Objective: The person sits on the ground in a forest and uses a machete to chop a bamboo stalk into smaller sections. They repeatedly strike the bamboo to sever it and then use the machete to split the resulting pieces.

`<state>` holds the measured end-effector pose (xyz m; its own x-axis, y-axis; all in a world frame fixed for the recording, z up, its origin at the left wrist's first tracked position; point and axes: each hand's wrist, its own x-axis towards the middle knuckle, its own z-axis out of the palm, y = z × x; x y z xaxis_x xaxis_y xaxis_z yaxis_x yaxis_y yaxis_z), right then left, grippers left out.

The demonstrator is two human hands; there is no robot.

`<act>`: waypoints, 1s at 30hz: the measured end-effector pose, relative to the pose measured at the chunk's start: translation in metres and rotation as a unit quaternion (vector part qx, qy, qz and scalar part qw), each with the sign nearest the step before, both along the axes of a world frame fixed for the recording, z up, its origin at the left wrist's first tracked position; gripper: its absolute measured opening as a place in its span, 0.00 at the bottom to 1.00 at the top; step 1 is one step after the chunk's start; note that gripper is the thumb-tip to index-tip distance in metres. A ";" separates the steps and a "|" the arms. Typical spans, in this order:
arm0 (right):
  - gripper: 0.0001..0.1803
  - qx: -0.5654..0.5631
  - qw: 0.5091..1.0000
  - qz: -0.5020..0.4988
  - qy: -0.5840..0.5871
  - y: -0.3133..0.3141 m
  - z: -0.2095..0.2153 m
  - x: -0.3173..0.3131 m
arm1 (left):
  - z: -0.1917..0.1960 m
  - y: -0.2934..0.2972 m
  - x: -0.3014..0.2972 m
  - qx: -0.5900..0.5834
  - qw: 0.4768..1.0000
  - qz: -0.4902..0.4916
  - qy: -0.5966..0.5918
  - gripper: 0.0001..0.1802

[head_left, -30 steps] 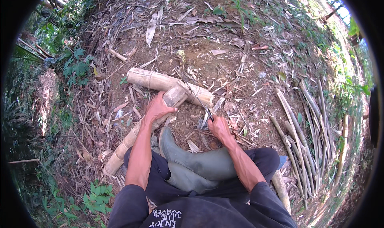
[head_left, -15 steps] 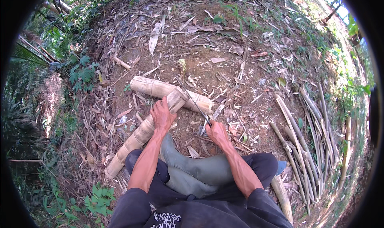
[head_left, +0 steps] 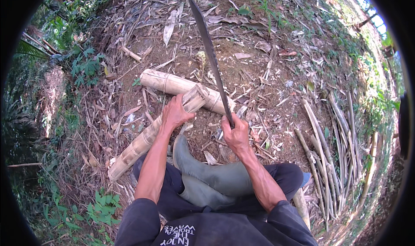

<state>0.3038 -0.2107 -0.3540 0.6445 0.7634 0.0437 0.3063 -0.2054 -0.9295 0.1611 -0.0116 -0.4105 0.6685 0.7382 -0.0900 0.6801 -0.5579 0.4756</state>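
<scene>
My left hand (head_left: 174,113) grips a thick bamboo pole (head_left: 139,145) near its far end, which is notched and chipped. That end rests across a second bamboo piece (head_left: 167,82) lying crosswise on the ground. In my right hand (head_left: 236,133) is the handle of a machete (head_left: 210,51); its long dark blade is raised, pointing away from me and up. The blade is apart from the held pole and passes in front of the right end of the crosswise piece. My fingers hide most of the handle.
My rubber boots (head_left: 212,177) are folded in front of me, close to the pole. A pile of thin sticks (head_left: 330,155) lies at the right. Wood chips and dry leaves (head_left: 259,79) cover the soil, and green plants (head_left: 103,209) grow at the left.
The machete has come up off the bamboo's end, its blade swinging upward. My left hand still holds the pole, which has turned slightly.
</scene>
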 end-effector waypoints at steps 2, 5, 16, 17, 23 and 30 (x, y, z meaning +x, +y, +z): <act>0.12 -0.110 0.994 -0.001 -0.008 -0.009 -0.025 0.003 | 0.002 0.000 0.003 -0.011 1.000 -0.002 0.009 0.45; 0.14 -0.271 0.962 0.031 -0.033 -0.025 -0.065 0.014 | 0.004 -0.004 0.009 -0.006 1.000 0.000 0.023 0.45; 0.14 -0.148 0.987 0.029 -0.052 -0.023 -0.072 0.007 | 0.015 0.016 0.012 -0.109 0.994 -0.005 0.023 0.49; 0.14 -0.244 0.966 0.045 -0.075 -0.032 -0.095 0.010 | 0.013 0.013 0.009 -0.116 0.993 -0.002 0.031 0.48; 0.20 -0.274 0.960 0.046 0.041 -0.031 -0.081 0.012 | 0.004 0.015 0.000 -0.091 0.996 -0.004 0.013 0.48; 0.20 -0.282 0.955 0.044 0.081 -0.030 -0.082 0.017 | -0.024 -0.022 0.000 0.222 0.972 -0.006 -0.080 0.47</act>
